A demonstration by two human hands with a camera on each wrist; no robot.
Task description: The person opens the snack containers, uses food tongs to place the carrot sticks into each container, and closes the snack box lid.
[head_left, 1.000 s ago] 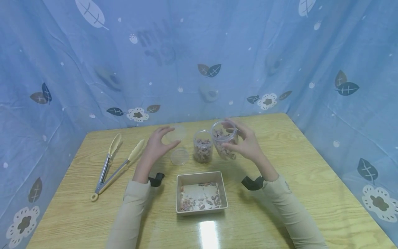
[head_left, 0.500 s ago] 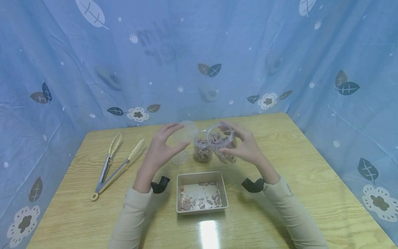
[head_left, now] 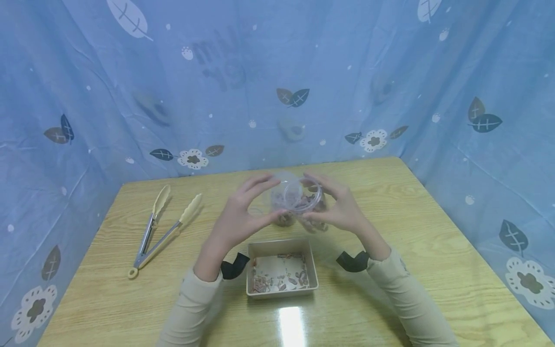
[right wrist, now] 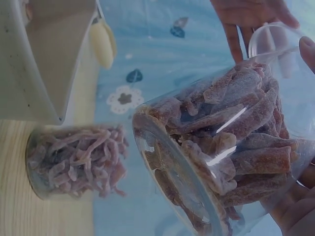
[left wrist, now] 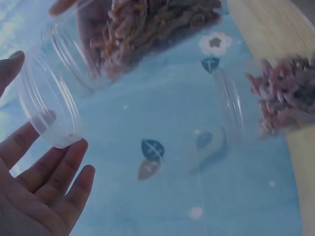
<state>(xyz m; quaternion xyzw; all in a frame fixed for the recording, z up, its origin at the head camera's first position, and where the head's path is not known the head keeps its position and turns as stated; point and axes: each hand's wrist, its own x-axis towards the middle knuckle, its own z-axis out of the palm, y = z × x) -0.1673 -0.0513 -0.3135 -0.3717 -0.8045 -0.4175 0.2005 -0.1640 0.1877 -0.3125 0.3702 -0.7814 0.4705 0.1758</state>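
Note:
My left hand [head_left: 243, 212] pinches a clear plastic lid [left wrist: 51, 103] by its edge, between the thumb and fingertips. The lid is tilted and faces the mouth of a clear jar [right wrist: 231, 147]. That jar is held up by my right hand [head_left: 342, 207], thumb on one side and fingers on the other, and leans to the left. Powdery, reddish-brown dried strips fill much of it. In the left wrist view a small gap shows between lid and jar rim. A second jar [right wrist: 74, 162] of thinner dried strips stands on the table behind, without a lid, partly hidden in the head view.
A beige tray [head_left: 282, 294] with scattered dried bits sits in front of the hands. Spread tongs [head_left: 145, 237] with cream tips lie at the left on the wooden table [head_left: 433, 250]. Another clear lid [head_left: 257, 212] lies mostly behind my left hand. A blue patterned curtain [head_left: 260, 96] surrounds the table.
My left hand has carried the lid rightward, close to the jar's mouth. The jar in my right hand has tipped further left and moved slightly down.

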